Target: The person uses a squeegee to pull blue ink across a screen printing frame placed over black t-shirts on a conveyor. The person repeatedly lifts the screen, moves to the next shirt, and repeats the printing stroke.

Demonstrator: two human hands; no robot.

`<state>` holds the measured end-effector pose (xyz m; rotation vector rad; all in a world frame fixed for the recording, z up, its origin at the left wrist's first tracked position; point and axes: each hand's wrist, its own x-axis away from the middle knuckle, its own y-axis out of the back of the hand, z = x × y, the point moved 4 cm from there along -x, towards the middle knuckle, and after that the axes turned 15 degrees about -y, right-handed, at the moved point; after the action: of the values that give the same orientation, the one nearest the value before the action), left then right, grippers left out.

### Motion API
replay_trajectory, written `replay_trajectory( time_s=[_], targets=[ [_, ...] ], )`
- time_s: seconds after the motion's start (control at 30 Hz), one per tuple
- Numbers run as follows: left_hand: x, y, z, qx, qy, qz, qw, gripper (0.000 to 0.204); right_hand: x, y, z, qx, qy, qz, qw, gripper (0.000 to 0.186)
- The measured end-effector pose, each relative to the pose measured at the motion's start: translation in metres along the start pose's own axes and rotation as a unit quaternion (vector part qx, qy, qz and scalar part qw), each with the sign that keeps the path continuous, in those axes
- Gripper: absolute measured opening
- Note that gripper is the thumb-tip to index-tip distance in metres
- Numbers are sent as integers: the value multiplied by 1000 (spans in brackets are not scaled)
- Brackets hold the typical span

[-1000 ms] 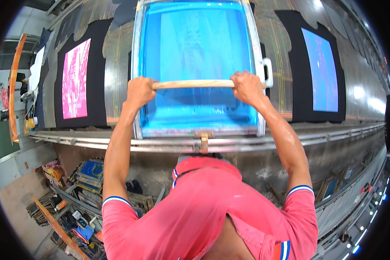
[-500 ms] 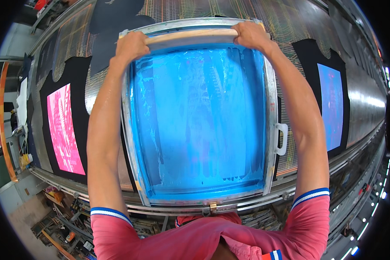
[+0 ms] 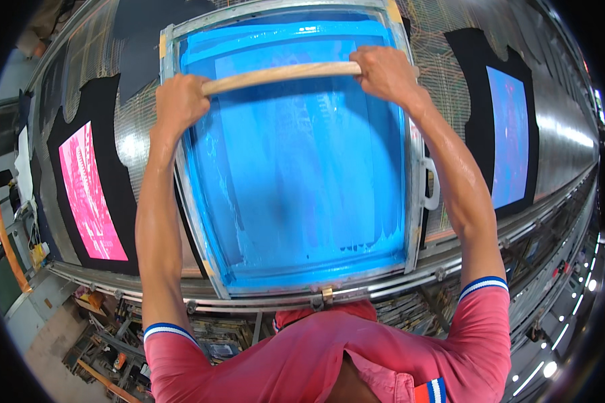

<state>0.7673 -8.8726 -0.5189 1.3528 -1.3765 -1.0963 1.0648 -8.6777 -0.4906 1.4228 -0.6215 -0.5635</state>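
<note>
A wooden-handled squeegee (image 3: 282, 76) spans the upper part of a metal-framed printing screen (image 3: 296, 181) coated in wet blue ink. My left hand (image 3: 183, 102) is closed round its left end, and my right hand (image 3: 384, 72) grips the right end. Behind the squeegee, a thick band of blue ink (image 3: 282, 39) lies along the screen's far side. The squeegee's lower edge is hidden under the handle. A white plastic handle (image 3: 431, 183) sticks out from the frame's right side.
To the left, a black fabric piece (image 3: 87, 174) carries a pink print; another black fabric piece (image 3: 480, 87) with a blue-purple print lies right. Dark fabric (image 3: 158, 33) covers the table behind the screen. Metal rails (image 3: 262, 303) run along the table's near edge.
Both hands have drawn the squeegee from the screen's far edge toward me, leaving the band of ink behind it. The whole view has shifted slightly.
</note>
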Motion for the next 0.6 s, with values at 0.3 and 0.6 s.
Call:
replay_trajectory(
  time_s=[0.3, 0.6],
  targets=[
    [162, -18, -101, 18, 23, -2, 1000, 34, 185, 3, 51, -31, 1, 35, 999, 9],
    [316, -34, -205, 46, 34, -16, 998, 37, 360, 1, 87, -98, 6, 33, 995, 9]
  ],
)
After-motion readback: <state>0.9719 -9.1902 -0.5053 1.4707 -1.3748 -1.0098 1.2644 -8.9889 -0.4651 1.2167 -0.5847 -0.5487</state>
